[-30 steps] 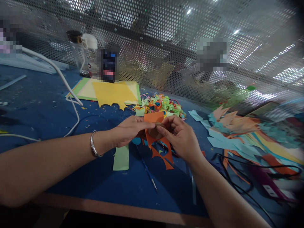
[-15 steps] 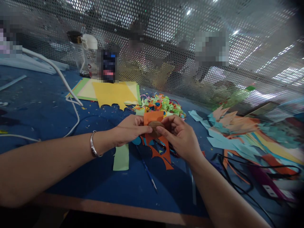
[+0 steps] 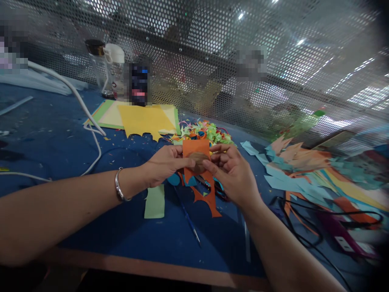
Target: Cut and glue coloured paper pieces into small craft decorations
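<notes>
An orange piece of paper is held up in front of me, with a round brown disc lying against its face. My left hand pinches the paper's left edge, its thumb on the disc. From the other side my right hand has its thumb on the disc's right edge, with the fingers curled near the paper's right edge. Below hangs or lies an orange scrap with curved cut-outs; whether it joins the held paper I cannot tell. A blue pen-like tool and a pale green paper strip lie on the table.
Behind my hands sits a heap of colourful paper scraps. Stacked sheets with a yellow one on top lie left of it. Two bottles stand by the perforated metal screen. Black cables and a purple power strip are at right.
The orange paper has risen slightly and shows more of its upper part. My right hand has shifted a little to the right, its fingers somewhat straighter. The left hand is nearly unchanged.
</notes>
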`<action>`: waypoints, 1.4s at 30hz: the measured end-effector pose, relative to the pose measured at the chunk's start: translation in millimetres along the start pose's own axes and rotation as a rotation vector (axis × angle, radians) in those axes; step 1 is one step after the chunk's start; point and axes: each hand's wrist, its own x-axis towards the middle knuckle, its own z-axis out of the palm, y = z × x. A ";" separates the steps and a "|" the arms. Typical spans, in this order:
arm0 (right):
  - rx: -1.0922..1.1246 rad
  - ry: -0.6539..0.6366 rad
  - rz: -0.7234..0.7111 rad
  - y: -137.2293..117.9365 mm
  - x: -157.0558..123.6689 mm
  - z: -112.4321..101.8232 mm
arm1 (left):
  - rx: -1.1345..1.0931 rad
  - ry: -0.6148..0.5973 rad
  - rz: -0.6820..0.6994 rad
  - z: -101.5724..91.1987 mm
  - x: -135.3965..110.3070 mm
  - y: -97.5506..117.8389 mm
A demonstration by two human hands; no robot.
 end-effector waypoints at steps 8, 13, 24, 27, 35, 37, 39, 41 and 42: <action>-0.060 0.005 0.004 -5.8 -0.5 -3.2 | -0.079 0.007 -0.063 -0.6 2.0 0.0; -0.299 -0.012 -0.015 0.7 5.3 -20.2 | 0.004 0.153 0.011 -8.3 7.8 -4.3; -0.927 -0.645 0.191 -7.9 6.4 -30.6 | 0.044 0.369 0.121 -10.0 9.8 3.9; -0.968 -0.679 0.128 -7.7 5.4 -29.3 | 0.065 0.353 0.177 -11.4 10.8 1.9; -0.922 -0.588 0.122 -4.1 8.7 -32.3 | -0.003 0.251 0.122 -9.3 10.7 2.3; -0.854 -0.489 0.095 -3.8 9.8 -34.2 | -0.048 0.209 0.111 -8.3 10.4 2.3; -0.787 -0.360 0.065 -4.1 10.1 -35.0 | -0.091 0.176 0.094 -6.9 9.6 1.6; -0.717 -0.243 0.034 -5.4 9.9 -34.1 | -0.121 0.154 0.070 -5.1 8.3 0.4; -0.683 -0.202 0.019 -6.4 9.7 -33.0 | -0.132 0.145 0.060 -4.1 7.6 -0.3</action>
